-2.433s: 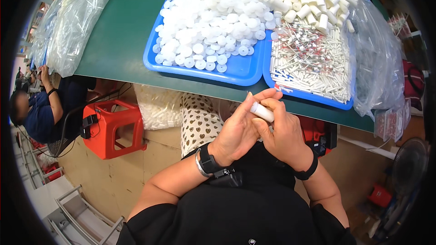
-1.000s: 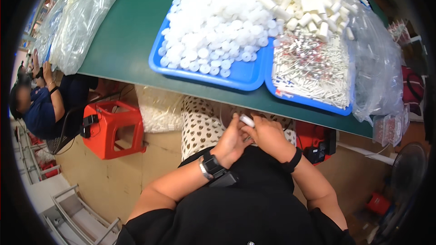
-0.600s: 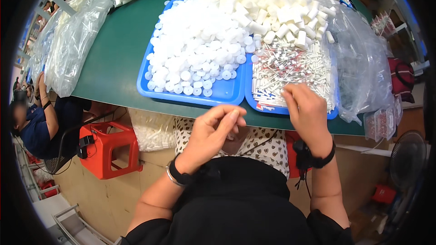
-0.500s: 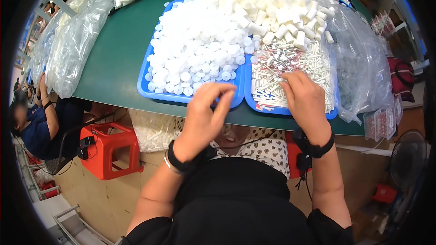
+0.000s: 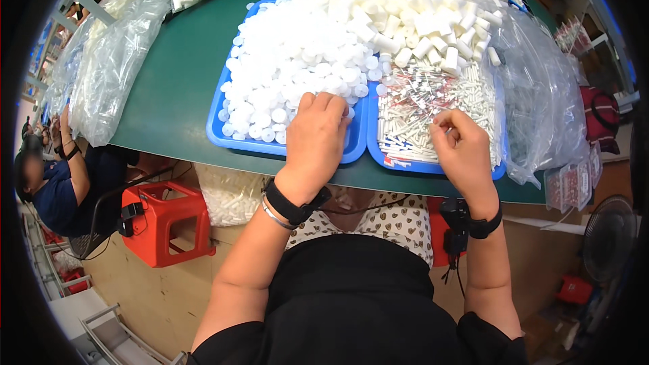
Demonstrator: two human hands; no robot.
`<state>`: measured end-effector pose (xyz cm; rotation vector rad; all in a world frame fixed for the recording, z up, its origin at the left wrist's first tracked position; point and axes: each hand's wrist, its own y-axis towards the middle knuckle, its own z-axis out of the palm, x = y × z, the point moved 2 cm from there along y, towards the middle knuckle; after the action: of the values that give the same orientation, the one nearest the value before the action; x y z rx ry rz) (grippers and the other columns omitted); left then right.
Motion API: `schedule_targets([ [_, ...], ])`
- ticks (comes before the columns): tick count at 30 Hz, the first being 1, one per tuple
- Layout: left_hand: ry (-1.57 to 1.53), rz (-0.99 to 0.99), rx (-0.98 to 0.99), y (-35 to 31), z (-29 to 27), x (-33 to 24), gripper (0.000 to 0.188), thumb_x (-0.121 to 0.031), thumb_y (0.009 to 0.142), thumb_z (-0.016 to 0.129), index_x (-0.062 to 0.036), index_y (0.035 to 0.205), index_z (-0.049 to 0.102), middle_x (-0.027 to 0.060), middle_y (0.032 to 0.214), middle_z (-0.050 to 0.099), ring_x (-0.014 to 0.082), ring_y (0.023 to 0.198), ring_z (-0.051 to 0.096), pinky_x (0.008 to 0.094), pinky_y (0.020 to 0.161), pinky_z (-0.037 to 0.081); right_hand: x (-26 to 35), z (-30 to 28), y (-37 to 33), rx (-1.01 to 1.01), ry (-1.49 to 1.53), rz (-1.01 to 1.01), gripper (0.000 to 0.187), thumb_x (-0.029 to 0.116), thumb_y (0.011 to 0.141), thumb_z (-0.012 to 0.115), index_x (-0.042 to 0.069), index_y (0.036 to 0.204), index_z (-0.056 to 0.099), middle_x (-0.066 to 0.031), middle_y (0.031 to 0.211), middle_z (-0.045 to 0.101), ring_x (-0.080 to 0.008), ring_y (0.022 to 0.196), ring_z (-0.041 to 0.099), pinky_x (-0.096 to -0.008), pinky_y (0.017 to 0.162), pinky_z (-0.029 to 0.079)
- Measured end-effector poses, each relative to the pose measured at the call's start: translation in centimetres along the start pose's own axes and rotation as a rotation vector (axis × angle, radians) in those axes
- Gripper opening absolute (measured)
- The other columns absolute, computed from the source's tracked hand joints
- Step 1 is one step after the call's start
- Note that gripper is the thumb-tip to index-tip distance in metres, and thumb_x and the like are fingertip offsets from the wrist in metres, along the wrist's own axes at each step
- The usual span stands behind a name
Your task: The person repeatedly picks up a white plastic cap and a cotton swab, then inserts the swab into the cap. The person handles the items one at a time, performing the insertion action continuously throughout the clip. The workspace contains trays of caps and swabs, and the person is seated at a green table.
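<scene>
My left hand (image 5: 316, 134) rests at the near right part of a blue tray (image 5: 215, 128) heaped with translucent white plastic discs (image 5: 291, 47). Its fingers are bent down together over the discs, and the tips are mostly hidden. My right hand (image 5: 463, 149) hovers above a second blue tray (image 5: 422, 167) filled with thin white tubes (image 5: 483, 101). Thumb and forefinger meet in a pinch; whatever is between them is too small to name. Thin metal and reddish pieces (image 5: 419, 88) lie in the middle of that tray, near my right fingertips.
Thick white foam-like cylinders (image 5: 433, 23) spill from a clear bag behind the right tray. More clear plastic bags (image 5: 534, 94) lie at the right and left of the green table (image 5: 176, 74). A red stool (image 5: 165, 223) and a seated person (image 5: 61, 182) are at left.
My left hand has moved forward and slightly right onto the discs, fingers now bent downward. My right hand has drawn back a little, its pinch lifted off the thin pieces.
</scene>
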<state>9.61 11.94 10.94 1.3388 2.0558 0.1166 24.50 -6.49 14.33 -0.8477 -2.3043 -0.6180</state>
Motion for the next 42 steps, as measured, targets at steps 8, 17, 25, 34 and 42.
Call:
schedule_targets([
  [8, -0.184, 0.005, -0.115, 0.2, 0.2, 0.8, 0.012, -0.002, 0.08, 0.068, -0.0012, 0.091, 0.064, 0.0132, 0.09, 0.066, 0.0331, 0.086, 0.061, 0.0397, 0.074, 0.049, -0.9, -2.1, -1.3, -0.058, 0.617, 0.276, 0.02, 0.014, 0.094, 0.062, -0.001, 0.107, 0.068, -0.0088, 0.086, 0.07, -0.0038, 0.058, 0.052, -0.0177, 0.05, 0.035],
  [17, -0.079, 0.036, 0.026, -0.4, -0.6, 0.4, 0.021, -0.001, 0.074, 0.072, -0.0008, 0.094, 0.066, 0.0124, 0.104, 0.064, 0.0321, 0.095, 0.056, 0.0401, 0.082, 0.048, -0.7, -2.0, -2.1, -0.063, 0.94, 0.303, 0.027, 0.02, 0.098, 0.058, -0.002, 0.11, 0.066, -0.0116, 0.088, 0.07, -0.0046, 0.059, 0.053, -0.0166, 0.051, 0.035],
  [25, -0.067, 0.052, 0.031, -0.2, -0.4, 0.4, 0.02, 0.0, 0.075, 0.069, -0.0015, 0.095, 0.067, 0.0114, 0.096, 0.064, 0.0319, 0.09, 0.053, 0.0393, 0.079, 0.047, 0.0, -1.2, -3.2, -0.014, 0.959, 0.311, 0.024, 0.019, 0.098, 0.057, -0.001, 0.108, 0.066, -0.01, 0.083, 0.068, -0.0054, 0.058, 0.054, -0.0175, 0.052, 0.035],
  [34, 0.021, 0.083, -0.003, 0.3, 0.0, 0.5, 0.011, -0.003, 0.079, 0.068, -0.0018, 0.089, 0.064, 0.0105, 0.086, 0.063, 0.0316, 0.079, 0.055, 0.039, 0.068, 0.047, 1.1, -0.1, -4.0, 0.053, 0.987, 0.324, 0.021, 0.017, 0.099, 0.056, 0.0, 0.107, 0.065, -0.0117, 0.085, 0.07, -0.0059, 0.059, 0.056, -0.0177, 0.053, 0.038],
  [42, -1.291, -0.565, 0.22, -2.6, -0.1, -2.9, 0.023, -0.019, 0.1, 0.056, 0.0025, 0.107, 0.06, 0.0032, 0.087, 0.064, 0.0074, 0.076, 0.06, 0.0233, 0.067, 0.051, 2.0, 0.8, -5.2, 0.079, 1.013, 0.279, 0.021, 0.016, 0.099, 0.055, -0.001, 0.108, 0.065, -0.0122, 0.086, 0.07, -0.0068, 0.06, 0.056, -0.0186, 0.053, 0.04],
])
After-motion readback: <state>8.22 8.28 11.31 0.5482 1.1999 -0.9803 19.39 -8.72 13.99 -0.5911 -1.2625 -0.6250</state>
